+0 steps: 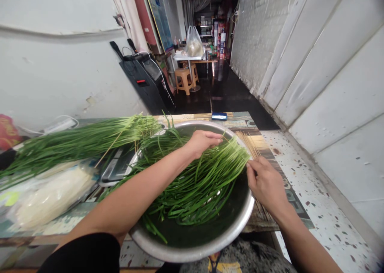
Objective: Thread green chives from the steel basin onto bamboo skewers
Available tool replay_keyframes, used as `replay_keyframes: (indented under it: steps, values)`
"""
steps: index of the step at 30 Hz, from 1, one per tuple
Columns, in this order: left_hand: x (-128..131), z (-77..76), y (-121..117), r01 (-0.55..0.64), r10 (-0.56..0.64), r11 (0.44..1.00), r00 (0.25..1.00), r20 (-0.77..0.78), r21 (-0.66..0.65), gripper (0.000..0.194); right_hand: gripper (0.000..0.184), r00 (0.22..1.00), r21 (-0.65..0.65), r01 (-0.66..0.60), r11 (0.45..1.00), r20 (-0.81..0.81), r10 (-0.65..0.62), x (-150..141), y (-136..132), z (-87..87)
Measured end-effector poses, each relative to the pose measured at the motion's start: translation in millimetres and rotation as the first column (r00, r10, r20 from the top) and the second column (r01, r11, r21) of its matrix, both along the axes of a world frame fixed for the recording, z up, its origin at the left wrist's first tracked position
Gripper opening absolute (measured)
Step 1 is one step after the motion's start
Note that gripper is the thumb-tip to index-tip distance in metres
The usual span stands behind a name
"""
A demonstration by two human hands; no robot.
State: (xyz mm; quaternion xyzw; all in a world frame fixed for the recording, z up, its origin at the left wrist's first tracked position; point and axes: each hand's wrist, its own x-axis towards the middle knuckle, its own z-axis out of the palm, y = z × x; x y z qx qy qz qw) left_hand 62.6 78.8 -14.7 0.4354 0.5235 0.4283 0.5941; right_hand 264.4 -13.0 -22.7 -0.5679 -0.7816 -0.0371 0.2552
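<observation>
A wide metal basin (198, 252) sits in front of me on the table edge, holding a bundle of long green chives (195, 185) that fans out toward the right rim. My left hand (203, 142) reaches across the basin with its fingers curled over the far stalks near their cut ends. My right hand (265, 183) rests at the basin's right rim, fingers pinched on the cut ends of the chives. Thin wooden skewers (251, 143) lie on the table just beyond my right hand.
A second long bunch of chives (78, 141) lies across the table at left, over a flat scale or tray (115, 167). A plastic bag of white noodles (51, 195) sits at front left. A blue box (219, 116) lies at the table's far edge. Stools and a table stand down the corridor.
</observation>
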Motion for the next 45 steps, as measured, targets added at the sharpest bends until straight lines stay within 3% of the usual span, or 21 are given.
replay_keyframes:
  steps: [5,9,11,13,15,18,20,23,27,31,35,41,45]
  values:
    - [6.9,-0.4,-5.6,0.051,-0.049,0.998,0.997,-0.053,0.032,0.018,0.032,1.0,0.009,-0.003,1.0,-0.015,0.003,0.8,0.2,-1.5]
    - [-1.7,2.2,-0.1,0.245,-0.225,0.963,0.96,-0.165,0.11,0.022,0.032,0.997,0.019,-0.019,1.0,-0.071,0.02,1.0,0.1,-1.4]
    - [-10.7,0.1,7.5,0.276,-0.215,0.946,0.927,-0.308,0.171,0.028,0.033,0.997,0.019,-0.023,1.0,-0.073,0.024,1.0,0.1,-1.1]
    - [-19.7,-5.4,15.8,0.263,-0.093,0.932,0.838,-0.537,0.249,0.031,0.032,0.997,0.017,-0.028,0.999,-0.065,0.029,1.0,0.3,-1.0]
    - [-27.1,-13.6,23.3,0.297,0.006,0.915,0.669,-0.743,0.275,0.026,0.031,0.998,0.016,-0.031,0.999,-0.063,0.032,1.0,0.7,-1.1]
    - [-34.6,-28.0,31.7,0.366,-0.007,0.914,0.442,-0.897,0.174,0.019,0.03,0.998,0.02,-0.025,0.999,-0.058,0.026,1.1,1.1,-1.6]
    - [-37.7,-36.2,35.4,0.387,-0.052,0.916,0.381,-0.923,0.108,0.02,0.03,0.999,0.012,-0.019,1.0,-0.049,0.02,1.1,1.2,-1.9]
    - [-38.9,-41.3,37.7,0.44,-0.081,0.893,0.363,-0.928,0.094,0.02,0.03,0.999,0.003,-0.02,1.0,-0.046,0.02,1.3,1.2,-2.2]
    - [-34.1,-34.9,34.7,0.542,-0.079,0.835,0.28,-0.957,0.09,0.019,0.031,0.998,0.018,-0.03,0.999,-0.057,0.031,1.7,1.2,-2.6]
    - [-29.0,-28.5,31.1,0.564,-0.165,0.826,0.209,-0.964,-0.019,0.024,0.031,0.999,0.012,-0.029,1.0,-0.04,0.03,2.1,1.7,-3.4]
    - [-30.2,-29.2,33.2,0.597,-0.157,0.801,0.131,-0.979,-0.049,0.026,0.031,0.999,0.024,-0.02,1.0,-0.042,0.021,2.3,2.2,-4.3]
    - [-33.0,-33.4,37.6,0.576,-0.17,0.817,0.19,-0.967,-0.03,0.019,0.032,0.999,0.03,-0.026,0.999,-0.018,0.027,2.6,2.7,-4.3]
    - [-30.6,-27.8,32.9,0.627,-0.068,0.779,0.106,-0.992,0.014,0.032,0.03,1.0,0.029,-0.025,0.999,-0.009,0.026,2.8,3.1,-4.0]
